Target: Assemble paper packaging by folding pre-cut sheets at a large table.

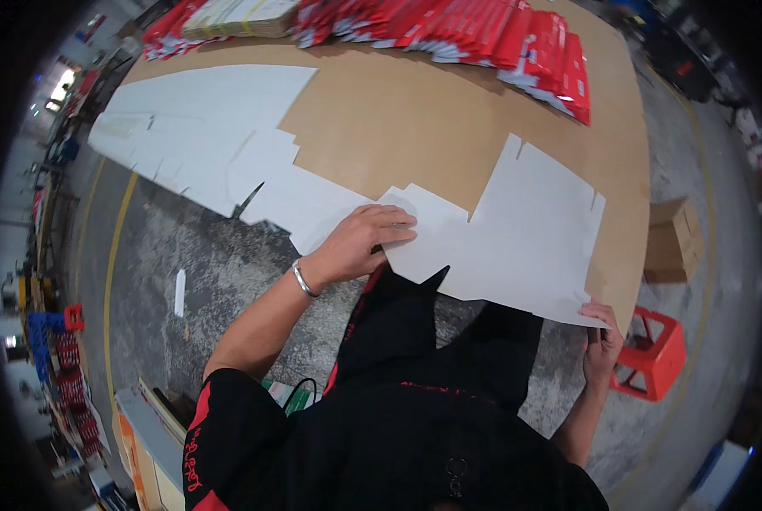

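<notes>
Left hand is lying over the 9 o'clock end of the white cut sheet, fingers extended; right hand is pinching its 4 o'clock corner. Hands are sitting well apart, sheet spanning between them, overlying the brown surface.

Matt, smooth white card lies along the near edge of the smooth brown tabletop, glossy-looking red packets along its far edge, above rough-looking concrete floor
</notes>
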A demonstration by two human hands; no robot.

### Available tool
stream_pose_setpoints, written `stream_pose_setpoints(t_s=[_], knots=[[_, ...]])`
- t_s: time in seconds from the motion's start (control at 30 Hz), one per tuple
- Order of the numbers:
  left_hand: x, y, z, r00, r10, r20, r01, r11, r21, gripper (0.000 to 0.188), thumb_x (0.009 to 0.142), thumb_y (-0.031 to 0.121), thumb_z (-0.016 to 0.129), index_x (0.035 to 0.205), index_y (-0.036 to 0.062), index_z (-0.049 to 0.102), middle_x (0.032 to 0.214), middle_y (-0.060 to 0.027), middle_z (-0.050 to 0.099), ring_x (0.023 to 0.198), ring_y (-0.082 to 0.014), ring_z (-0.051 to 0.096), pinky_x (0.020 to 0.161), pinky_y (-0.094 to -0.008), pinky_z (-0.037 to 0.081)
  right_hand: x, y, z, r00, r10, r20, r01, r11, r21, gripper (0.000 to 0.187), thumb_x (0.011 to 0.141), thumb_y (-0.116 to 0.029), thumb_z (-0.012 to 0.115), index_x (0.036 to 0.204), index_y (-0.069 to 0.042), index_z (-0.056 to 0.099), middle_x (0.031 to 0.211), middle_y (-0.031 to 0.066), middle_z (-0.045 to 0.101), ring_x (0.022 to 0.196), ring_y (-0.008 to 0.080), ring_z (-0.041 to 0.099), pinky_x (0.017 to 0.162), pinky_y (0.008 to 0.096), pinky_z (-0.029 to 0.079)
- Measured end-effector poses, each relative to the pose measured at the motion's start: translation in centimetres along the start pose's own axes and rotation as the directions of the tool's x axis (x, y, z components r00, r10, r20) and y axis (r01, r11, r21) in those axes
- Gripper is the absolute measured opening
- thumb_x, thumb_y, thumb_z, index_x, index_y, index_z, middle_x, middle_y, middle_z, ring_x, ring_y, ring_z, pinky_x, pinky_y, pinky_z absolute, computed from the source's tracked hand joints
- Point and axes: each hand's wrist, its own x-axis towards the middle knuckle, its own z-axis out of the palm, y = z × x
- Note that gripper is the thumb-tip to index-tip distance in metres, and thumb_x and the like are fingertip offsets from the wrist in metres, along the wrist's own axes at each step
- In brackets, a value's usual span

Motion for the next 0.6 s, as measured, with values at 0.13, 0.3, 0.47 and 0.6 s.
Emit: stream_pose_setpoints(t_s=[0.13,0.3,0.47,0.6], knots=[[2.1,0.8,3.6,0.98,0.056,-0.193,-0.074,0.993,-0.092,0.038,0.072,0.016,0.076,0.109,0.0142,0.071,0.128,0.001,0.061,0.114,-0.0257,0.054,0.096,-0.0389,0.039,-3.2,3.1,-0.3,0.969,-0.097,-0.227,0.042,0.97,-0.238,0.022,0.081,0.001,0.058,0.101,-0.003,0.065,0.107,0.0104,0.064,0.11,0.0267,0.058,0.101,0.0385,0.042],[4.9,4.4,7.3,0.913,-0.056,-0.404,0.101,0.991,0.09,0.033,0.074,0.009,0.075,0.106,0.012,0.068,0.127,-0.007,0.06,0.113,-0.0274,0.054,0.094,-0.0397,0.041,-5.2,2.7,-0.1,0.978,-0.033,-0.206,-0.078,0.858,-0.508,0.031,0.078,-0.001,0.062,0.109,-0.004,0.064,0.106,0.009,0.066,0.104,0.0278,0.06,0.097,0.0379,0.044],[6.0,6.3,7.5,0.964,0.258,-0.064,-0.266,0.933,-0.242,0.035,0.079,0.005,0.07,0.113,0.0084,0.065,0.132,-0.0062,0.059,0.13,-0.029,0.049,0.115,-0.0475,0.029,-3.5,3.1,0.7,0.928,0.14,-0.346,-0.236,0.938,-0.254,0.055,0.074,-0.007,0.074,0.126,-0.007,0.057,0.098,0.0077,0.066,0.089,0.0219,0.063,0.084,0.0338,0.049],[8.2,8.0,9.4,0.992,0.037,-0.118,-0.076,0.933,-0.351,0.036,0.082,0.012,0.069,0.117,0.0043,0.062,0.132,-0.0092,0.058,0.13,-0.0331,0.047,0.114,-0.051,0.027,-1.3,1.3,1.7,0.854,0.337,-0.396,-0.458,0.848,-0.265,0.075,0.074,-0.012,0.081,0.139,-0.006,0.045,0.087,0.0069,0.062,0.075,0.0171,0.06,0.071,0.0292,0.051]])
